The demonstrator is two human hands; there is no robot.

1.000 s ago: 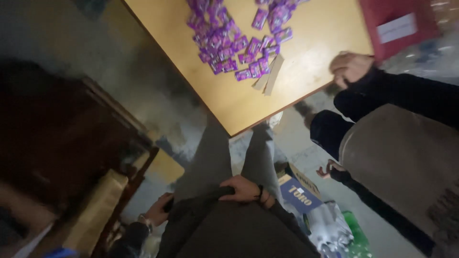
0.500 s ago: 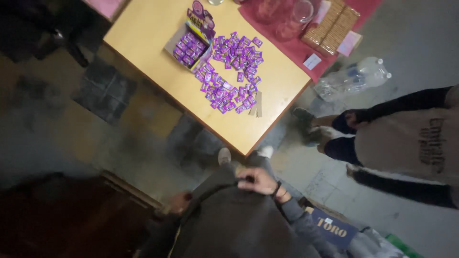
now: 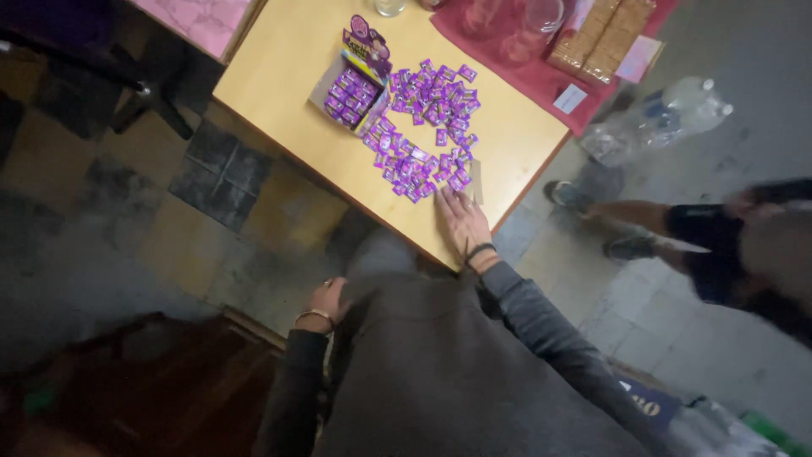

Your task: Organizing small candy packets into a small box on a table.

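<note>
Entry, head view, as I logged it from my remote station.

Right hand: lay flat on the wooden table near its closest edge, palm down, fingers spread wide and holding nothing. Its fingertips reached just short of the nearest purple packets, perhaps touching the lowest ones; I could not tell.

Left hand: rested below the table edge against my grey top, fingers loosely curled. Whether it gripped anything, I could not tell.

Purple packets: a loose scatter across the middle of the table, running from the open box down toward the right hand.

Open box: cardboard, lid flap upright, standing at the left end of the scatter, touching it. Several rows of packets sat inside it.

Progress, by my judgement: the box was partly filled, while the larger share of packets lay loose on the table, so most of the sorting remained.

Card strip: a small brown piece, just beside the scatter and beyond the right fingertips.

Red cloth: at the far right of the table, bearing clear glass jars and stacked biscuits.

Plastic bottles: on the floor beside the table.

Another person: stood to the right, well apart from the packets.

Obstructions: nothing lay between the right hand and the packets.
</note>
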